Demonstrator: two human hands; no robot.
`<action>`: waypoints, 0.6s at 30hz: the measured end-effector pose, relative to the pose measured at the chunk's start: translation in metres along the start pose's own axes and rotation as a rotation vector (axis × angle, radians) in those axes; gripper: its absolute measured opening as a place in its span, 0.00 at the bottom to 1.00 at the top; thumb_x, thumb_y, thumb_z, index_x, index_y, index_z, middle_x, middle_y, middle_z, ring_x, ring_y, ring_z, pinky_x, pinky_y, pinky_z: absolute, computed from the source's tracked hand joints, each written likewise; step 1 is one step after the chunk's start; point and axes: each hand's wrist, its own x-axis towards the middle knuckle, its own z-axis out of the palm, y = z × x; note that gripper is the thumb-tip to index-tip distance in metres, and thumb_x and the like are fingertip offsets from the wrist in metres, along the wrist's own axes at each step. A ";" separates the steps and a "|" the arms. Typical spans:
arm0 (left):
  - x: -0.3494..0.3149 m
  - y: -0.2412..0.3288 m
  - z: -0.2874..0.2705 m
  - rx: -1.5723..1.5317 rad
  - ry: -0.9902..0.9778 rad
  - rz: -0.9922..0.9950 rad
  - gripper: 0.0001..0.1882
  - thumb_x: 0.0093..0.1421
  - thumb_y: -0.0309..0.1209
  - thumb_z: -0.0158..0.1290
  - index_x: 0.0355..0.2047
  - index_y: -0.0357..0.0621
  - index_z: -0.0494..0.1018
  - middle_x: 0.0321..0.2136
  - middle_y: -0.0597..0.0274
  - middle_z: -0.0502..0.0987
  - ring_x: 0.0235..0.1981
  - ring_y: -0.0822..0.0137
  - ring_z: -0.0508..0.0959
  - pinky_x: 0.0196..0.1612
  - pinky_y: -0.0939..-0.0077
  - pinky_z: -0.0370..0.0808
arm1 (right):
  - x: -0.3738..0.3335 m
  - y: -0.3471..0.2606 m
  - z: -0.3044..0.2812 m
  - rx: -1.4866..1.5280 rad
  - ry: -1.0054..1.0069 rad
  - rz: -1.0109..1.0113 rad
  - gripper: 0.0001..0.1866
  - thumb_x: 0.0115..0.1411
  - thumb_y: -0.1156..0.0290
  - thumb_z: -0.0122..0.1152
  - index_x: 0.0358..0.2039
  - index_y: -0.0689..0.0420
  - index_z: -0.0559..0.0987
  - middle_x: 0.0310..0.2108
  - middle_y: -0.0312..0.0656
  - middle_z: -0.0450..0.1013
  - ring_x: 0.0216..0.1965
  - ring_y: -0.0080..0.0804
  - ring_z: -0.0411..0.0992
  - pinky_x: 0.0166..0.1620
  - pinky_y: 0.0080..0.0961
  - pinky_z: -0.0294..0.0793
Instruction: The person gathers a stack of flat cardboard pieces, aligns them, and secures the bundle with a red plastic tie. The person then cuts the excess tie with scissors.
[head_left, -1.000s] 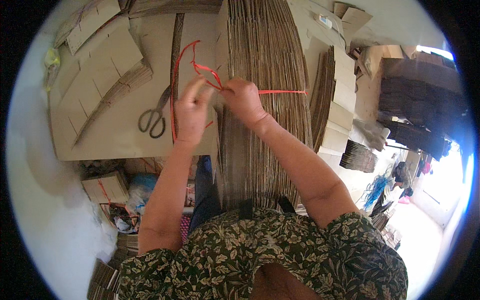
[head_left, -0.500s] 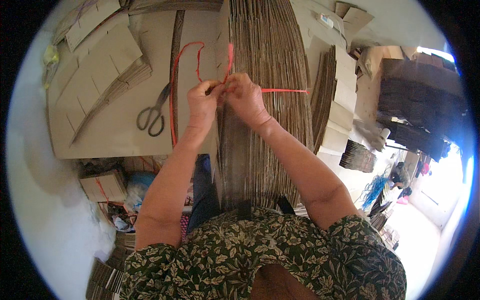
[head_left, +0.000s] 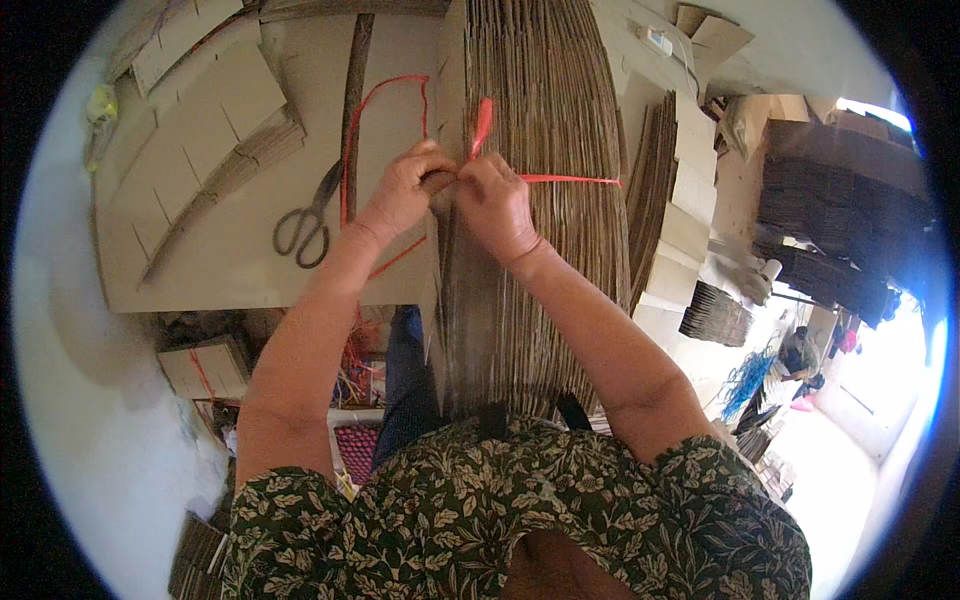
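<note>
A tall stack of cardboard sheets (head_left: pixel 560 270) stands on edge in front of me, with red plastic twine (head_left: pixel 570 180) drawn across it. At the stack's left edge my left hand (head_left: pixel 408 180) pinches the twine. Close beside it, my right hand (head_left: pixel 497 205) is closed on the twine too, and a short red end sticks up above its fingers. From my left hand a loose length loops over the board and runs down under my forearm. The exact crossing between the fingertips is hidden. Black-handled scissors (head_left: pixel 303 232) lie left of my left hand.
Slotted cardboard pieces (head_left: pixel 215 150) lie in a pile at the far left. More cardboard stacks (head_left: pixel 655 200) stand right of the bundle, and dark stacks (head_left: pixel 840 210) rise farther right. Blue strands (head_left: pixel 748 382) hang near a person (head_left: pixel 798 352) in the right background.
My left hand has shifted slightly left and up, apart from my right, drawing the loose twine with it. The upright red end has tilted right. My right hand stays nearly in place.
</note>
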 end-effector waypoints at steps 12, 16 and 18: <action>0.018 -0.007 -0.006 -0.688 -0.221 -0.611 0.09 0.58 0.33 0.48 0.26 0.44 0.75 0.23 0.69 0.73 0.27 0.76 0.71 0.34 0.78 0.69 | -0.002 -0.004 -0.006 -0.017 -0.089 -0.025 0.08 0.47 0.80 0.60 0.30 0.61 0.74 0.33 0.49 0.67 0.28 0.53 0.72 0.30 0.42 0.74; 0.009 0.007 -0.007 -0.765 -0.100 -0.730 0.07 0.58 0.31 0.53 0.27 0.42 0.76 0.23 0.67 0.75 0.24 0.76 0.71 0.30 0.78 0.71 | -0.003 -0.007 -0.008 -0.072 -0.217 0.055 0.06 0.50 0.82 0.57 0.31 0.61 0.75 0.32 0.50 0.70 0.32 0.52 0.73 0.32 0.39 0.74; 0.006 0.022 -0.011 -0.645 -0.064 -0.742 0.06 0.58 0.31 0.55 0.28 0.41 0.77 0.22 0.67 0.74 0.23 0.76 0.71 0.29 0.79 0.71 | 0.000 -0.007 -0.013 -0.122 -0.283 0.064 0.03 0.52 0.81 0.56 0.29 0.62 0.75 0.33 0.52 0.70 0.31 0.53 0.73 0.31 0.40 0.74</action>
